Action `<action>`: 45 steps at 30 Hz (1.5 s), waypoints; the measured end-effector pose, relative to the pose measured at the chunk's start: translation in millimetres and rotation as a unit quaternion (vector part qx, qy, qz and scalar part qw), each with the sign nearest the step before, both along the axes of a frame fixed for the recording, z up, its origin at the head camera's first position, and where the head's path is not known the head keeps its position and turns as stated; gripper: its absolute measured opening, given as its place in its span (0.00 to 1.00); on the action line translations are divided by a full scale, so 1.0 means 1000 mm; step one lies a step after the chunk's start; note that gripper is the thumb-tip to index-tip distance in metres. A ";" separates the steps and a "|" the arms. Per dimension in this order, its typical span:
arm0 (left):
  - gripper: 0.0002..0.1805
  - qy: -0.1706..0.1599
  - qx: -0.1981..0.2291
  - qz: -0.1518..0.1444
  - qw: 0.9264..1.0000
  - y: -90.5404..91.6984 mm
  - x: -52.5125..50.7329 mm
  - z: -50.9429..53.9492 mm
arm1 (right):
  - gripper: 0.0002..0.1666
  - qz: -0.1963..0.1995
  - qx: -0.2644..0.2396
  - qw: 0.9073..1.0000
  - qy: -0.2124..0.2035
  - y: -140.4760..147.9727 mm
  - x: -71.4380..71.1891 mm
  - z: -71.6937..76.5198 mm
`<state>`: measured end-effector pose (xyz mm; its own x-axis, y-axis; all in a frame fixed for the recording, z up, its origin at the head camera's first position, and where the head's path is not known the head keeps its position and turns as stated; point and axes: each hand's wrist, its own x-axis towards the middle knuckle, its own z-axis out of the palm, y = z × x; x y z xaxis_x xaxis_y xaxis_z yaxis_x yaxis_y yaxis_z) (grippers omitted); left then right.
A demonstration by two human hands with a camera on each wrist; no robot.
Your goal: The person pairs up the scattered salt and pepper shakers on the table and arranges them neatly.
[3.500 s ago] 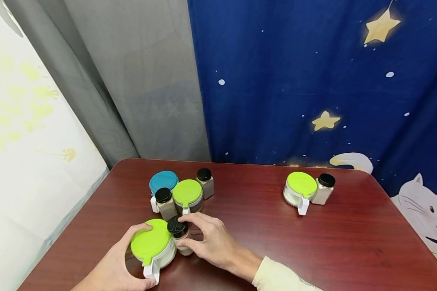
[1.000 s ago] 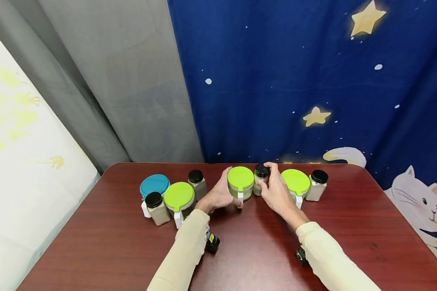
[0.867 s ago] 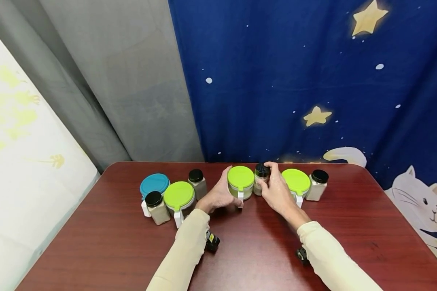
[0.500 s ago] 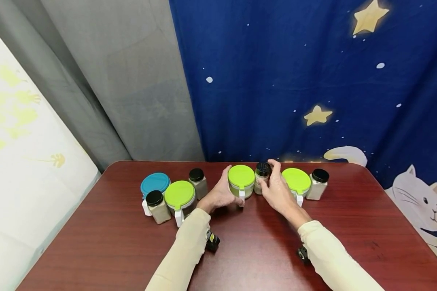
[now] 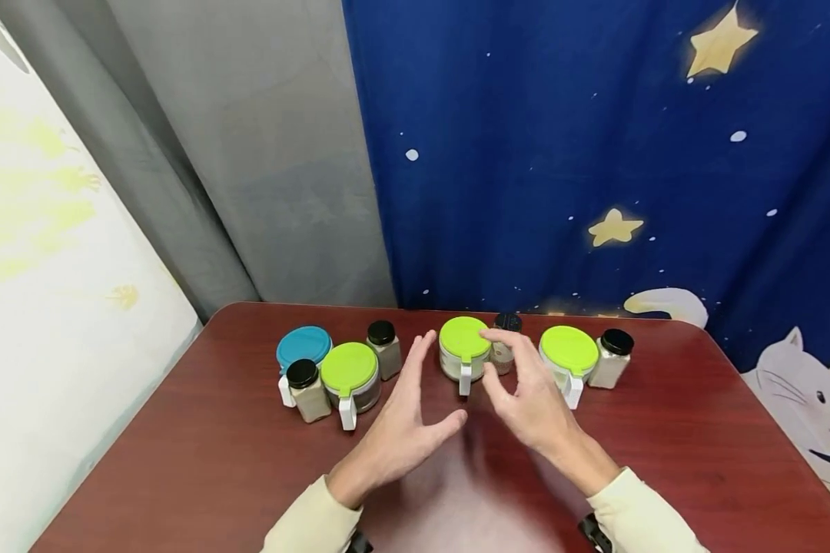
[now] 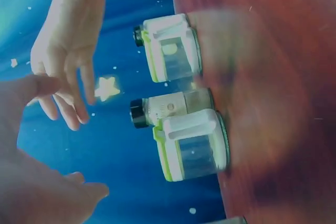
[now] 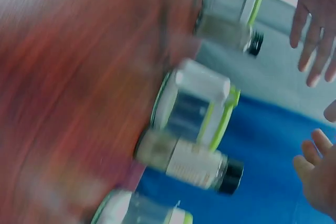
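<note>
In the head view a green-lidded jar (image 5: 464, 338) with a white handle stands near the table's back edge, a black-capped shaker (image 5: 502, 358) beside its right side. My left hand (image 5: 401, 430) is raised in front and left of that jar, thumb and fingers spread, holding nothing. My right hand (image 5: 529, 392) hovers in front of the shaker and partly covers it, its fingers apart and bent a little. The left wrist view shows the jar (image 6: 197, 148) and shaker (image 6: 170, 106) upright on the table, with both hands off them.
To the left stand a blue-lidded jar (image 5: 304, 346), another green-lidded jar (image 5: 350, 369) and two black-capped shakers (image 5: 310, 395). At the right a green-lidded jar (image 5: 569, 350) stands against a black-capped shaker (image 5: 610, 361). Curtains hang behind the table (image 5: 180, 461).
Jar and shaker moved from the front left to the back middle between the earliest frames. Since half a second ago both hands have let go and drawn back towards the front.
</note>
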<state>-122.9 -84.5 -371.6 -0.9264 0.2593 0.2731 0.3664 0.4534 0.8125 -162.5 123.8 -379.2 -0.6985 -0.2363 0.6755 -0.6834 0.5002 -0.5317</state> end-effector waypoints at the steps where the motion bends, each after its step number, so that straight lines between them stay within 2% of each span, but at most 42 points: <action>1: 0.54 0.003 0.008 0.002 1.000 -0.005 0.004 0.001 | 0.28 0.008 0.012 1.000 0.007 -0.004 0.001 -0.001; 3: 0.51 0.017 0.033 -0.004 0.999 -0.016 0.011 0.001 | 0.26 0.029 0.036 0.999 0.018 -0.011 0.002 -0.005; 5: 0.50 0.044 0.061 -0.021 0.997 -0.031 0.016 0.001 | 0.24 0.044 0.063 0.997 0.017 -0.020 0.004 -0.009; 8: 0.48 0.086 0.112 -0.055 0.988 -0.061 0.021 0.003 | 0.22 0.072 0.094 0.993 0.014 -0.034 0.005 -0.012; 10: 0.45 0.106 0.131 -0.060 0.984 -0.087 0.020 0.006 | 0.21 0.086 0.113 0.990 0.008 -0.046 0.005 -0.012; 13: 0.39 0.108 0.149 -0.053 0.981 -0.133 0.009 0.007 | 0.21 0.107 0.144 0.984 -0.009 -0.068 0.001 -0.006; 17: 0.35 0.077 0.180 -0.049 0.980 -0.200 -0.019 -0.004 | 0.23 0.139 0.201 0.969 -0.033 -0.107 -0.008 0.002; 19: 0.35 0.041 0.171 -0.041 0.984 -0.230 -0.032 -0.013 | 0.24 0.156 0.234 0.960 -0.024 -0.128 -0.014 0.001; 21: 0.39 -0.008 0.119 -0.034 0.992 -0.253 -0.045 -0.021 | 0.25 0.157 0.269 0.950 -0.013 -0.149 -0.019 -0.001; 23: 0.47 -0.067 0.044 -0.036 0.996 -0.268 -0.056 -0.027 | 0.26 0.149 0.301 0.942 -0.002 -0.167 -0.023 -0.004; 25: 0.56 -0.113 -0.020 -0.057 0.992 -0.276 -0.065 -0.033 | 0.29 0.136 0.327 0.935 0.003 -0.182 -0.024 -0.007; 26: 0.60 -0.131 -0.030 -0.073 0.988 -0.278 -0.068 -0.035 | 0.31 0.128 0.336 0.933 0.003 -0.188 -0.024 -0.008; 29: 0.61 -0.162 -0.013 -0.112 0.980 -0.275 -0.075 -0.041 | 0.34 0.118 0.340 0.933 0.010 -0.201 -0.022 -0.011; 32: 0.57 -0.168 0.019 -0.133 0.977 -0.266 -0.079 -0.045 | 0.29 0.097 0.327 0.939 0.035 -0.208 -0.020 -0.012; 35: 0.53 -0.144 0.007 -0.124 0.982 -0.258 -0.081 -0.045 | 0.24 0.066 0.317 0.944 0.059 -0.209 -0.019 -0.014; 39: 0.49 -0.079 -0.054 -0.080 0.992 -0.253 -0.079 -0.041 | 0.22 0.045 0.313 0.945 0.086 -0.209 -0.016 -0.018; 42: 0.48 -0.050 -0.085 -0.059 0.993 -0.253 -0.076 -0.037 | 0.23 0.046 0.316 0.943 0.091 -0.209 -0.014 -0.020; 45: 0.54 -0.043 -0.087 -0.069 0.993 -0.253 -0.077 -0.034 | 0.25 0.050 0.326 0.941 0.076 -0.210 -0.013 -0.023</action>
